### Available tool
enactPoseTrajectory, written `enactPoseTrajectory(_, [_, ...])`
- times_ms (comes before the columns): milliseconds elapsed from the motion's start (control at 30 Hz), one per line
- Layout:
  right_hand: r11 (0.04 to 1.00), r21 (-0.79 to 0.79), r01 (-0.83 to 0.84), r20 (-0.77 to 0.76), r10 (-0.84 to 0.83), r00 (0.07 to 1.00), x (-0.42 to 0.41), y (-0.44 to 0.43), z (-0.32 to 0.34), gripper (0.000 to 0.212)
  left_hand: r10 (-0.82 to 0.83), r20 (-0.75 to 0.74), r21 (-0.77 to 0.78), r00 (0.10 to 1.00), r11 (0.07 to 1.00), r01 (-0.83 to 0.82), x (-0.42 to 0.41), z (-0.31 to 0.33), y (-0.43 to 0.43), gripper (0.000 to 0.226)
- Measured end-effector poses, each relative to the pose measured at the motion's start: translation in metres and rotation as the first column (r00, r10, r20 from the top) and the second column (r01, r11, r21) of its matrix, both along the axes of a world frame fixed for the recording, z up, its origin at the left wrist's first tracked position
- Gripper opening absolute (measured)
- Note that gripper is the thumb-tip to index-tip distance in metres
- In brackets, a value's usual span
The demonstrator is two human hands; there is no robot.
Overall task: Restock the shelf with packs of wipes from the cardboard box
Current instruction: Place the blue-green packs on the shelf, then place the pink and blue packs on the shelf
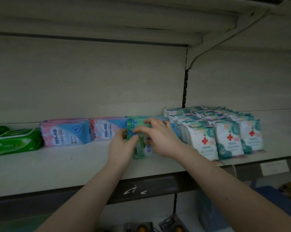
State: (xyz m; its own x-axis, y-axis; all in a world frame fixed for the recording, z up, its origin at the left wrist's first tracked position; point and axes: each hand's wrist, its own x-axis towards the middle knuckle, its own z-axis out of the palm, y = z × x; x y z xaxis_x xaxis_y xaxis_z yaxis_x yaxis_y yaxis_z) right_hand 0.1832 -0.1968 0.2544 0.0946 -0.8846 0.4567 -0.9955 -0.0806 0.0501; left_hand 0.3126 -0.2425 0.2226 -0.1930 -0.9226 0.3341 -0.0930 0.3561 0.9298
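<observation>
Risk 1, tipping: the green pack of wipes (140, 149) is soft and stands upright on a narrow bottom edge. If I release it before it leans on the green row (135, 123) behind it, I judge it will fall forward toward the front lip of the shelf (57, 166) and may drop off.

Risk 2, knocking neighbours: the slot is tight. The pink-and-blue packs (106, 129) stand just beside it toward frame left, and the white red-cross packs (228, 139) just beside it toward frame right. A sideways push from either wrist could topple a row. The front red-cross packs sit near the shelf edge.

Risk 3, slipping: the film wrapper looks slick, so a pinch on one corner only could let the pack twist.

State of the hands: my left hand (123, 146) grips the pack's left side, thumb on the front face, fingers curled round the edge. My right hand (161, 139) covers the upper right of the pack, fingers curled over its top edge. Motion blur hides whether I hold one pack or several.

Position: the pack is at frame centre, between both hands and touching both. I cannot tell whether its base rests on the shelf. The green lidded pack (16, 141) lies well apart at frame left. I cannot identify the cardboard box in view
</observation>
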Motion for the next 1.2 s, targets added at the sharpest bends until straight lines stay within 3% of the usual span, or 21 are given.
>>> enactPoseTrajectory(133, [0.998,0.056,-0.030,0.115,0.024,0.993,-0.006,0.002,-0.008,0.062,0.075,0.194,-0.178,0.978,0.983,-0.040,-0.002,-0.004,-0.004,0.048])
enactPoseTrajectory(233, [0.996,0.033,-0.078,0.229,0.068,0.971,-0.012,0.002,-0.009,0.067,0.085,0.224,-0.226,0.971,0.974,-0.033,-0.003,-0.006,-0.009,0.054])
enactPoseTrajectory(433, [0.999,0.032,-0.038,0.234,0.030,0.972,-0.012,0.002,-0.007,0.067,0.100,0.279,-0.270,0.955,0.963,-0.022,-0.004,-0.008,-0.013,0.057])
enactPoseTrajectory(533, [0.996,-0.069,-0.051,0.272,0.068,0.960,-0.010,0.011,-0.003,0.064,0.106,0.234,-0.255,0.966,0.966,-0.044,-0.004,-0.003,-0.004,0.068])
enactPoseTrajectory(667, [0.949,-0.310,-0.050,0.455,0.195,0.869,-0.015,0.027,0.001,0.051,0.280,0.161,-0.535,0.947,0.831,-0.154,-0.004,0.009,0.015,0.073])
enactPoseTrajectory(733, [0.925,-0.376,-0.059,0.534,0.268,0.802,-0.020,0.039,0.002,0.050,0.239,0.119,-0.586,0.964,0.800,-0.126,-0.012,0.013,0.025,0.071])
enactPoseTrajectory(933, [0.887,-0.462,-0.020,0.645,0.351,0.679,-0.041,0.083,-0.006,0.040,0.020,0.027,-0.569,0.999,0.822,-0.001,-0.061,0.018,0.062,0.064])
enactPoseTrajectory(1200, [0.853,-0.498,0.156,0.771,0.354,0.530,-0.097,0.169,-0.046,0.033,-0.280,0.040,-0.550,0.959,0.795,0.255,-0.142,0.004,0.127,0.046])
